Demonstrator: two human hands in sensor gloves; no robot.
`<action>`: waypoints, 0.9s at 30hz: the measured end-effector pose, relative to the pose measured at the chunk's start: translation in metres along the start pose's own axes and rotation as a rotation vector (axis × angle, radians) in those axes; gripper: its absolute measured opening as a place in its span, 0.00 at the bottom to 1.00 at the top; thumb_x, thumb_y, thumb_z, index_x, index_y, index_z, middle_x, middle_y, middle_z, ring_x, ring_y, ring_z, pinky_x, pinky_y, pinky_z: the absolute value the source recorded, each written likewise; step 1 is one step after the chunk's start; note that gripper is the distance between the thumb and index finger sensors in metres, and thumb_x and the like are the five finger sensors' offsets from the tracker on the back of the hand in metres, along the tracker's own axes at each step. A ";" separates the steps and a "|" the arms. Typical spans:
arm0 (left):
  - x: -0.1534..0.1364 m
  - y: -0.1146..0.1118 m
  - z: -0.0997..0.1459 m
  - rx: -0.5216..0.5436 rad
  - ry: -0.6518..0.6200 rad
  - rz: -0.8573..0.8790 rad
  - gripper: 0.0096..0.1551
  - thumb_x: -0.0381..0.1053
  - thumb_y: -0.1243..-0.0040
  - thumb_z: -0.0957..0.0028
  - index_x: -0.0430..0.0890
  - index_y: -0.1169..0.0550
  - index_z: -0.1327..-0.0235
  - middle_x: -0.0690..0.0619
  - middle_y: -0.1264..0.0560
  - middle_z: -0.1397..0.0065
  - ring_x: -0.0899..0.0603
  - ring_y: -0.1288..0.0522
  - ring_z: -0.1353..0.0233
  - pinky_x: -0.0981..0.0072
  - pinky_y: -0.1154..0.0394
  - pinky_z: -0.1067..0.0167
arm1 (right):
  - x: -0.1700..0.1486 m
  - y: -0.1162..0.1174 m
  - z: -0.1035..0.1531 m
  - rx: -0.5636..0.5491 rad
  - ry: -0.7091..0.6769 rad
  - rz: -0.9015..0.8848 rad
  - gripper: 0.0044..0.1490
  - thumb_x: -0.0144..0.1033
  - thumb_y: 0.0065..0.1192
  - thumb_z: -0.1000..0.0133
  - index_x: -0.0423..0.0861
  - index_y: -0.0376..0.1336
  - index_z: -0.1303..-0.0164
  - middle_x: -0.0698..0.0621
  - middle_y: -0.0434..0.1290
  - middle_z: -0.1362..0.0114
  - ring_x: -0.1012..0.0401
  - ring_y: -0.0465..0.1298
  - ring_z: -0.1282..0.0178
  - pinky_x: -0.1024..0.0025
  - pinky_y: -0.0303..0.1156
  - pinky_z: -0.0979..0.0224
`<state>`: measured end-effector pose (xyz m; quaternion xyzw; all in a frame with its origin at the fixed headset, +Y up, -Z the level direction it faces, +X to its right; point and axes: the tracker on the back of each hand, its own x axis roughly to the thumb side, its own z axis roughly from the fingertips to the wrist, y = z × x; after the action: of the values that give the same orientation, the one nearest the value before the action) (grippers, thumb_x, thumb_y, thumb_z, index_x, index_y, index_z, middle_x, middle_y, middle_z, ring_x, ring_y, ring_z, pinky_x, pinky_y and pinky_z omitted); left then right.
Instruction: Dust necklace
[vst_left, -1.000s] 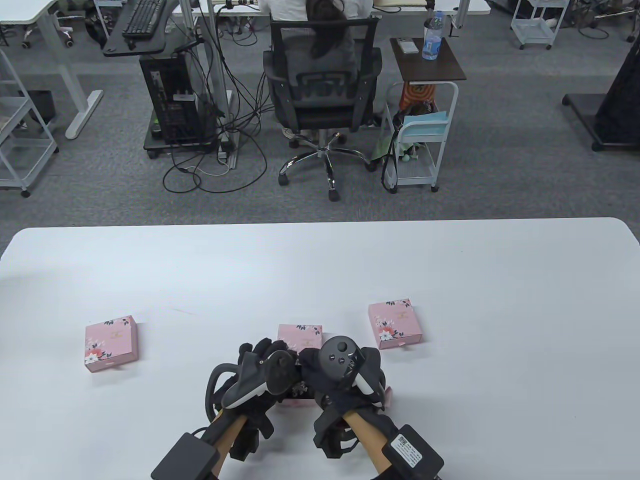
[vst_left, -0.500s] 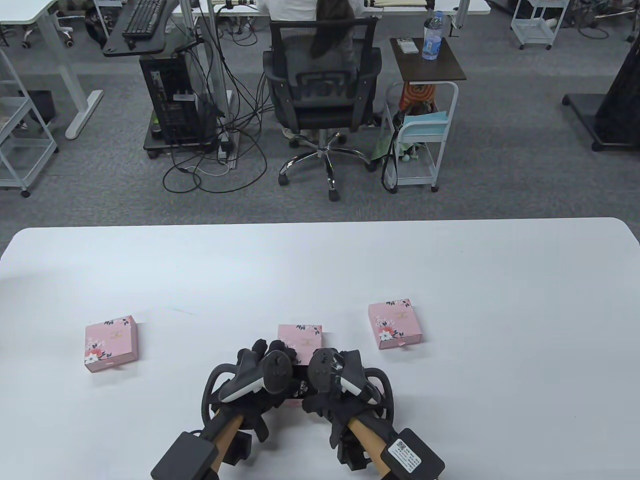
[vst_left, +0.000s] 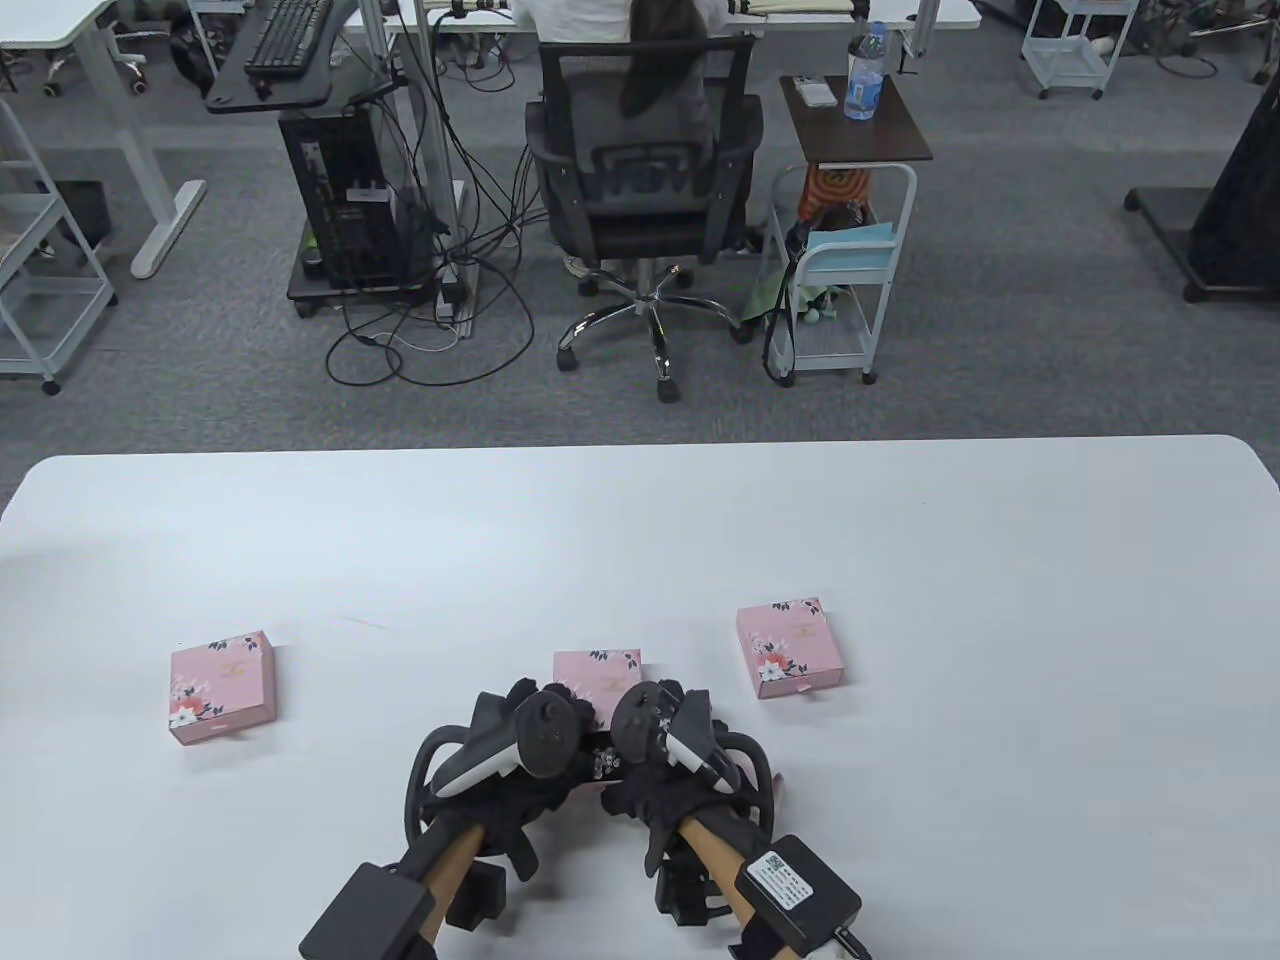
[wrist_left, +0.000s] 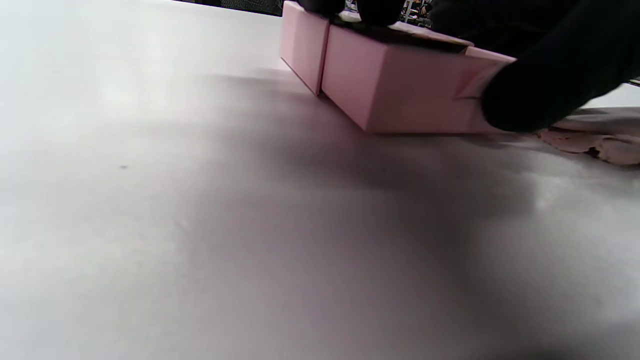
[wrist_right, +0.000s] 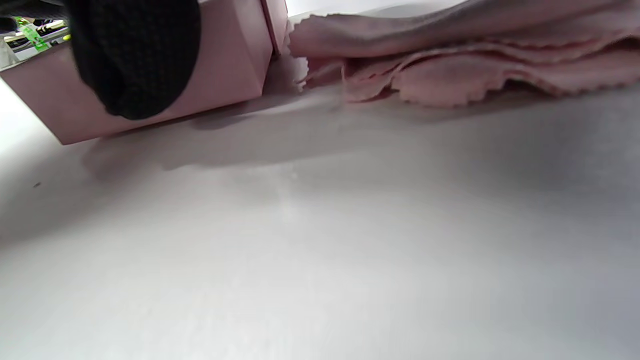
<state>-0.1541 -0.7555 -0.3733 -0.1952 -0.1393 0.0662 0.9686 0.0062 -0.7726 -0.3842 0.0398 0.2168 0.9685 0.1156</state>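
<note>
A pink floral jewellery box (vst_left: 598, 673) lies near the table's front middle, with its drawer (wrist_left: 415, 90) pulled out toward me. Between my hands a bit of sparkly necklace (vst_left: 603, 765) shows on the drawer's black lining. My left hand (vst_left: 545, 702) grips the drawer, fingers over its top and thumb (wrist_left: 540, 95) at its front corner. My right hand (vst_left: 652, 706) holds the drawer's other side, one fingertip (wrist_right: 135, 60) against the pink wall. A folded pink cloth (wrist_right: 450, 65) lies on the table just right of the box, mostly under my right hand.
Two more closed pink boxes lie on the white table (vst_left: 900, 560), one at the left (vst_left: 222, 687) and one at the right (vst_left: 793, 648). Beyond the table's far edge a person sits in an office chair (vst_left: 640, 170).
My right hand has turned and slid left, closing in on the drawer beside my left hand. The left hand has barely moved.
</note>
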 end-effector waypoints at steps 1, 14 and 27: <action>0.000 0.000 0.000 -0.002 -0.001 0.005 0.39 0.61 0.62 0.39 0.57 0.47 0.11 0.51 0.55 0.06 0.33 0.60 0.10 0.38 0.60 0.19 | 0.001 -0.002 -0.003 -0.014 0.015 0.009 0.66 0.53 0.66 0.48 0.50 0.26 0.18 0.40 0.25 0.12 0.37 0.30 0.13 0.43 0.34 0.11; 0.000 0.000 0.000 -0.003 0.003 0.003 0.39 0.60 0.63 0.39 0.57 0.47 0.11 0.52 0.55 0.06 0.33 0.60 0.10 0.37 0.59 0.19 | 0.010 -0.011 -0.031 -0.068 0.098 -0.079 0.52 0.47 0.64 0.45 0.70 0.35 0.23 0.47 0.34 0.10 0.42 0.36 0.10 0.46 0.38 0.10; -0.011 0.032 0.025 0.268 0.021 -0.053 0.39 0.60 0.62 0.40 0.56 0.46 0.12 0.49 0.54 0.06 0.32 0.57 0.10 0.37 0.60 0.19 | 0.017 -0.039 -0.008 -0.085 -0.033 -0.090 0.47 0.51 0.58 0.43 0.66 0.37 0.20 0.45 0.39 0.09 0.39 0.44 0.11 0.44 0.46 0.13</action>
<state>-0.1739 -0.7195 -0.3660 -0.0612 -0.1240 0.0567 0.9888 -0.0028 -0.7374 -0.4084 0.0413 0.1753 0.9699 0.1642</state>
